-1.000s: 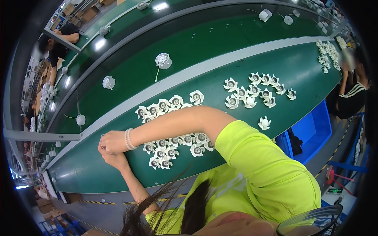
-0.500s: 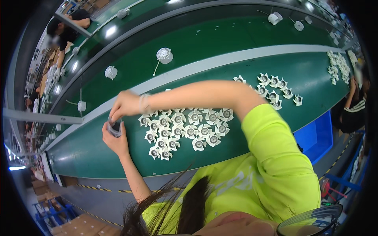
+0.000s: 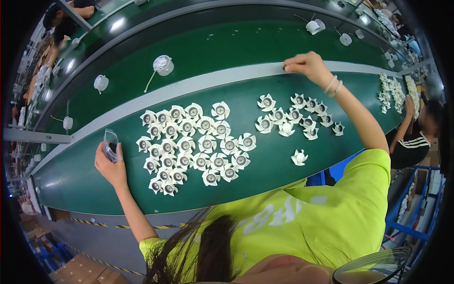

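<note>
My left hand (image 3: 111,165) is closed round a clear plastic bag (image 3: 110,139) with something dark inside, above the left part of the green table. Out to the right, my right hand (image 3: 309,66) is raised over the grey rail, thumb and fingers pinched together. A small dark piece (image 3: 286,67) shows at its fingertips, too small to name. Between the hands, a large group of white fan impellers (image 3: 187,127) with grey ring centres lies on the table. A smaller group of impellers (image 3: 294,115) is nearest my right hand. One separate impeller (image 3: 299,157) lies close to my body.
Beyond the grey rail (image 3: 227,74) runs a green conveyor (image 3: 227,42) carrying white round housings (image 3: 163,65) with cables. A grey metal post (image 3: 38,136) juts in at left. A blue bin (image 3: 340,168) sits below the table's near edge. Another person (image 3: 418,130) works at the right end.
My right hand has left the bag and swung far right, over the rail. My left hand still holds the bag. The view has shifted, uncovering the impellers that my right arm hid.
</note>
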